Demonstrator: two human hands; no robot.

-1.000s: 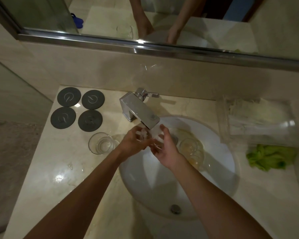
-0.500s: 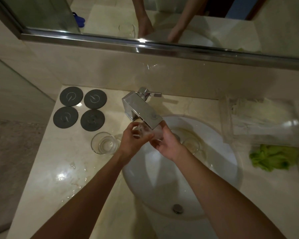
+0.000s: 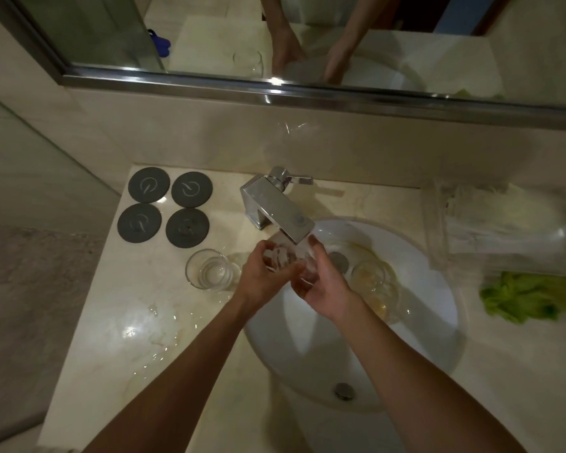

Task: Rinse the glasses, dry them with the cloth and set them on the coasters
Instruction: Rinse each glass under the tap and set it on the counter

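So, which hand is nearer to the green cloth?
Right. The right hand holds the glass under the tap, over the sink's middle; the green cloth lies on the counter further to its right. The left hand is on the glass's far side, further away.

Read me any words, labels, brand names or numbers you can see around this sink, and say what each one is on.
No readable text in this view.
Four dark coasters: each bears a pale curved mark, a symbol, not letters.
Faucet: a small round mark near the spout, too small to read.
Clear plastic bag right of the sink: pale contents, any print too blurred to read.
Glasses, green cloth: no markings visible.
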